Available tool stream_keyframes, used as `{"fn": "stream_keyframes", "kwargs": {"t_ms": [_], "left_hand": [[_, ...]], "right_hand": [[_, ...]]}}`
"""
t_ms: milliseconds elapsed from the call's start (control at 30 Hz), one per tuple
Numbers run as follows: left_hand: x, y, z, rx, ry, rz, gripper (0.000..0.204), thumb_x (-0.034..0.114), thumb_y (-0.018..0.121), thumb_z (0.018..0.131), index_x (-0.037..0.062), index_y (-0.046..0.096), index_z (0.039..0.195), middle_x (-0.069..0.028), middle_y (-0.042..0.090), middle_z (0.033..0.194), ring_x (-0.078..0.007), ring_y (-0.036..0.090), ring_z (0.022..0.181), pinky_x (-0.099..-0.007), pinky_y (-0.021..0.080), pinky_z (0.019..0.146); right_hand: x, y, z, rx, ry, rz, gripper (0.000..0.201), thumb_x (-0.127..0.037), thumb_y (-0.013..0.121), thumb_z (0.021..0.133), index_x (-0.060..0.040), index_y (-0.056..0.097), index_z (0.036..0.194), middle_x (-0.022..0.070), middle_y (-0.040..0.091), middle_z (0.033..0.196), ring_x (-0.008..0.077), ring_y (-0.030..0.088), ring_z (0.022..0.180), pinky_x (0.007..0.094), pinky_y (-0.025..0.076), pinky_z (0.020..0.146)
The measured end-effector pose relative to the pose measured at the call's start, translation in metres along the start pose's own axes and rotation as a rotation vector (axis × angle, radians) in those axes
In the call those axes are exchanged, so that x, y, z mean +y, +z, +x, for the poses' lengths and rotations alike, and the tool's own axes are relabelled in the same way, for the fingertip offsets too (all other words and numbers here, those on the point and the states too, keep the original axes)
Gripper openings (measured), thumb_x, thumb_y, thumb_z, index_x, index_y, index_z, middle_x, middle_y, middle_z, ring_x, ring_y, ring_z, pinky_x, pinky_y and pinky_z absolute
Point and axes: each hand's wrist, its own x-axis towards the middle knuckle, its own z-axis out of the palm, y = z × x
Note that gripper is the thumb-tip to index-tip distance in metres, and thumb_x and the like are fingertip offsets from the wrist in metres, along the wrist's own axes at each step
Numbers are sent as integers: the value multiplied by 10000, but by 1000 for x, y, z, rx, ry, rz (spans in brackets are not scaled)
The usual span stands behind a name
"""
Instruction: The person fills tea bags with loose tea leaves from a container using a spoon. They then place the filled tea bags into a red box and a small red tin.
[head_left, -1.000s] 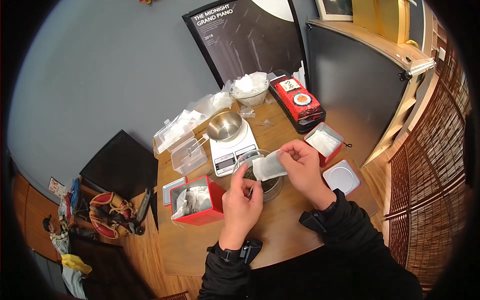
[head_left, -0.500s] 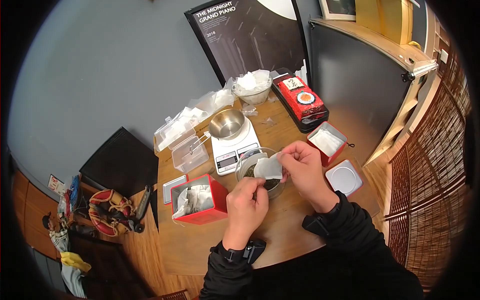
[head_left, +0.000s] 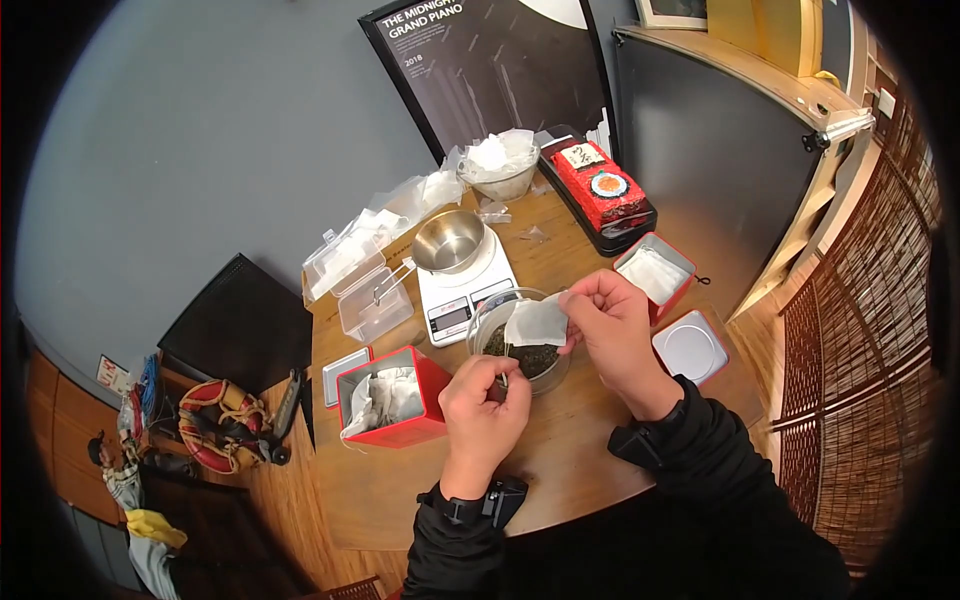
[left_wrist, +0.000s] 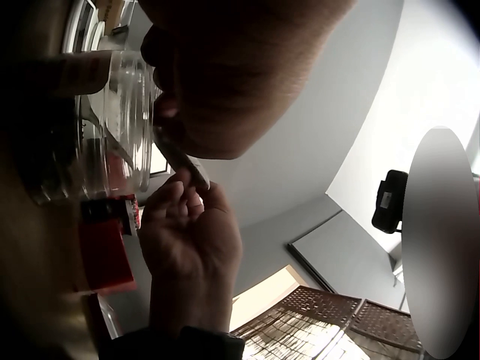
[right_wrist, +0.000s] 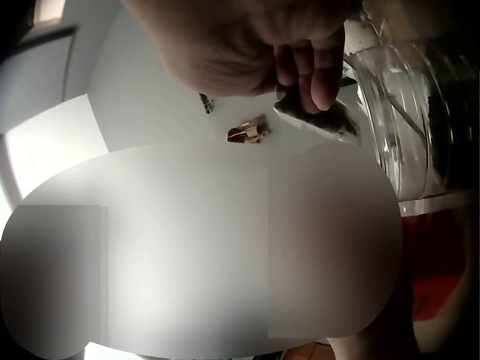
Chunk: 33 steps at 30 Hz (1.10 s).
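Observation:
In the head view my right hand [head_left: 612,335] pinches a white tea bag [head_left: 538,324] by its right end, over a clear jar [head_left: 476,338] of dark loose leaves [head_left: 540,358]. A thin string [head_left: 507,349] runs down from the bag's left edge to my left hand [head_left: 484,408], whose thumb and forefinger pinch it at the jar's near side. Dark contents show through the tea bag [right_wrist: 319,124] in the right wrist view. From the left wrist, the jar [left_wrist: 135,124] stands beside both hands, and the left fingers are in shadow.
Left of the jar stands an open red tin [head_left: 405,434] of white bags; another red tin [head_left: 680,300] is at right, near a lid [head_left: 690,348]. Behind are a scale [head_left: 450,320] carrying a steel bowl [head_left: 450,242], a plastic box [head_left: 378,312] and a red packet [head_left: 598,190].
My left hand has gone from loosely spread fingers beside the bag to pinching its string, slightly lower. The bag, still in my right hand, has turned to show its face.

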Motion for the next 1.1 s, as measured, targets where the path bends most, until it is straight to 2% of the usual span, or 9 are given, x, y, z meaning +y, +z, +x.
{"fn": "stream_keyframes", "kwargs": {"t_ms": [33,167,233,533,867,1067,1100], "left_hand": [[0,0,0,13,-4,-3,82,-53,680,761,1,667,822,-35,615,708,-54,436,497,-218,343,473],[0,-1,0,25,-18,-11,75,-49,686,757,4,667,806,-28,603,693,-53,435,497,-218,344,475],[-1,-1,0,11,10,20,101,-42,707,742,16,663,812,-72,641,712,-118,502,466,-244,400,452],[0,3,-1,-21,31,40,159,21,779,722,29,656,823,-66,647,727,-128,532,475,-267,434,448],[-5,3,-3,6,16,56,131,-14,739,748,17,645,834,-80,634,719,-159,545,494,-278,440,472],[-7,0,-3,6,-19,16,99,0,733,812,-10,669,886,-89,632,723,-133,535,507,-259,432,491],[-7,-1,-3,-2,-37,4,93,4,731,827,-14,674,898,-88,632,723,-122,528,510,-252,428,494]], "right_hand": [[0,0,0,4,-3,-1,109,-56,642,910,19,581,860,64,642,670,96,600,498,226,488,443],[-1,0,1,20,12,11,110,-54,640,908,19,578,854,63,642,670,95,600,499,227,487,443],[0,0,0,-9,17,-27,74,-33,634,903,2,579,868,51,621,666,97,577,501,241,510,460],[6,7,-11,-122,23,-40,91,-46,645,903,-11,575,857,49,655,686,72,626,540,193,428,409],[1,10,-16,-173,122,-3,102,-67,650,910,-19,567,875,57,666,710,87,650,564,196,401,395],[-6,4,-13,-147,164,-4,68,-58,634,907,-13,584,911,54,665,732,92,643,573,211,444,445],[-2,2,-11,-147,104,-21,68,-45,618,902,-2,596,950,44,658,749,79,621,587,210,454,485]]}}
